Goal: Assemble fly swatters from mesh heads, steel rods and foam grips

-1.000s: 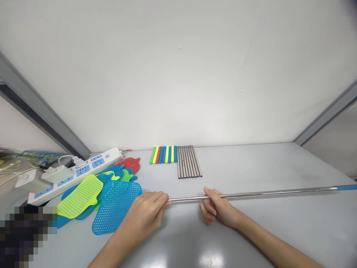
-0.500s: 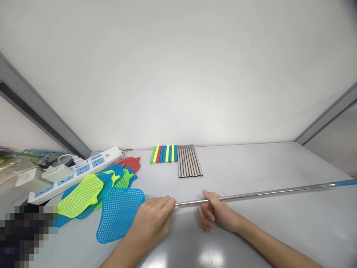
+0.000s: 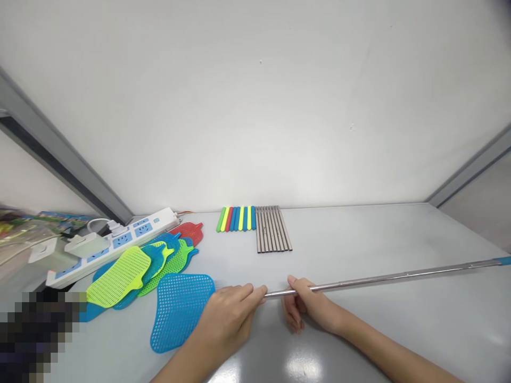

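Gripped in two places, a metal rod [image 3: 375, 280] runs from lower centre to the right edge of the frame.
The left hand [image 3: 231, 314] closes around its thin end, partly covering a blue mesh paddle [image 3: 181, 308] at lower left; the right hand [image 3: 315, 306] holds the shaft under its thumb, fingers loosely curled.

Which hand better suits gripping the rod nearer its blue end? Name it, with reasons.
Right hand, likely: it touches the metal rod nearer the blue end, while the left hand holds it beside the blue mesh.
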A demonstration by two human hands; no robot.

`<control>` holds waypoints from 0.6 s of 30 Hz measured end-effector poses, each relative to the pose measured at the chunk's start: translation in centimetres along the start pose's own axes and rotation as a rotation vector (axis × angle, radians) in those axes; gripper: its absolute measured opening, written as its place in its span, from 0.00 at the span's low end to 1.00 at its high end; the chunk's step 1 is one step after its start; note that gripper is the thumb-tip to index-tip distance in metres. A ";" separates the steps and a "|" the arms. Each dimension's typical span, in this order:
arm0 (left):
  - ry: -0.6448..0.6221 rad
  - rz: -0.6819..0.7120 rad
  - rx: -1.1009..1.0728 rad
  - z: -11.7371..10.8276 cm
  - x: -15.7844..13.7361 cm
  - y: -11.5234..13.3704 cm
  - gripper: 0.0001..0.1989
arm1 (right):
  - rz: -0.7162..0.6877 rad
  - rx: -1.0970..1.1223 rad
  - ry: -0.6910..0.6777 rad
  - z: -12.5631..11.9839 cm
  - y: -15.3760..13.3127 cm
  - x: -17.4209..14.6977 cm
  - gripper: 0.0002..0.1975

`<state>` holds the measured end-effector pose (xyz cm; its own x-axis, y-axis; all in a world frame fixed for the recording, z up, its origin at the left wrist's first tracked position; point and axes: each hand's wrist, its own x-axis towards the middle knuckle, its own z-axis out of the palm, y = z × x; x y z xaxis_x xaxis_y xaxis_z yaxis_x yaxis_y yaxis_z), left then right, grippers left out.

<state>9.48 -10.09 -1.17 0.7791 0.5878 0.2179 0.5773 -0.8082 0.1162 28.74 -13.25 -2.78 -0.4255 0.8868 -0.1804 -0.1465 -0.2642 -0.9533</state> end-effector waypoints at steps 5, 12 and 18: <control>-0.042 0.028 -0.050 -0.3 0.0 -0.1 0.23 | 0.008 -0.020 0.101 -0.2 0.2 0.5 0.28; -0.045 -0.084 -0.214 -0.6 0.5 0.1 0.14 | -0.095 0.076 0.381 -0.8 0.0 0.7 0.25; -0.018 -0.078 -0.224 -1.1 0.8 -0.9 0.12 | -0.160 0.187 0.492 -1.8 -0.7 0.7 0.24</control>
<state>9.32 -8.88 0.00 0.7397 0.6477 0.1826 0.5690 -0.7468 0.3444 30.15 -11.81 -2.63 0.0760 0.9823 -0.1711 -0.3509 -0.1343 -0.9267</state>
